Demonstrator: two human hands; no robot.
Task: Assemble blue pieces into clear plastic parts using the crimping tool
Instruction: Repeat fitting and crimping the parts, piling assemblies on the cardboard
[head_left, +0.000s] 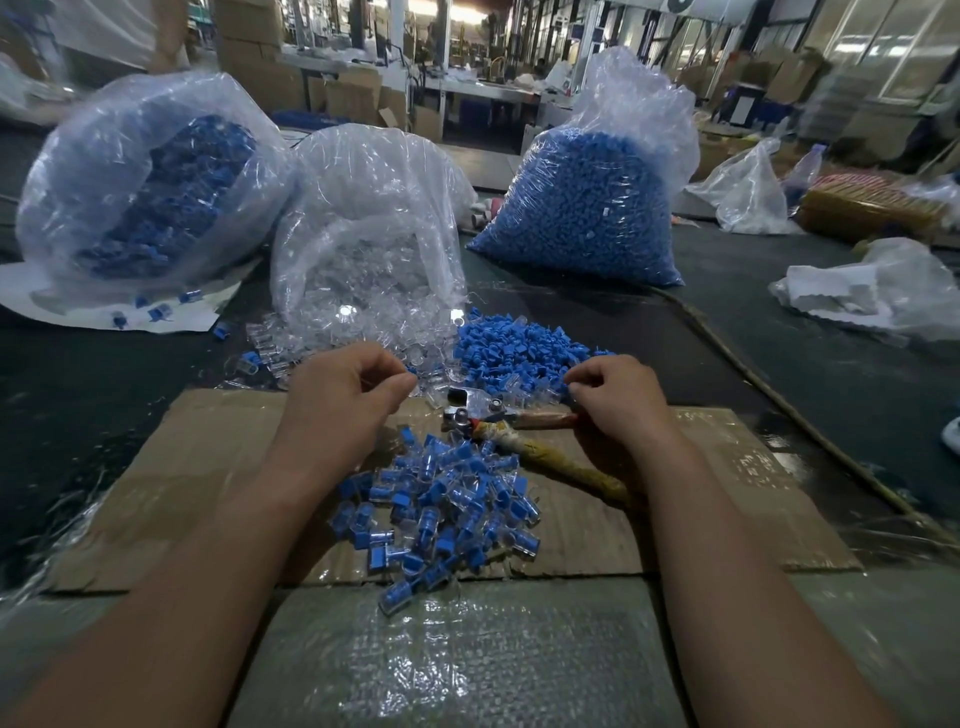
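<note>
Head view looked down over two bare forearms reaching forward above a sheet of cardboard (208, 467).

The left hand (343, 395) hovered palm-down at the near edge of the spilled clear parts (363, 312). Its fingers were curled under, with the thumb pressed against the forefinger. Whether a part sat in that pinch could not be told.

The right hand (613, 400) was likewise curled, knuckles up, with its fingertips at the near edge of the loose blue pieces (519, 353). A fleck of blue showed at the fingertips, but a firm hold on a piece could not be confirmed.

The crimping tool (478, 410) lay on the cardboard between the two hands, its metal head toward the left hand. Its two tape-wrapped handles ran out under the right wrist, and neither hand gripped it.

A heap of assembled pieces (441, 499), blue inside clear shells, lay on the cardboard between the forearms, just near of the tool.

The clear parts poured from an open bag (363, 208) behind the left hand. A full sack of blue pieces (587, 208) stood farther back to the right. A third bag (156, 192), at far left, held a blue-and-clear mix.

Bubble wrap (441, 649) covered the nearest surface.
</note>
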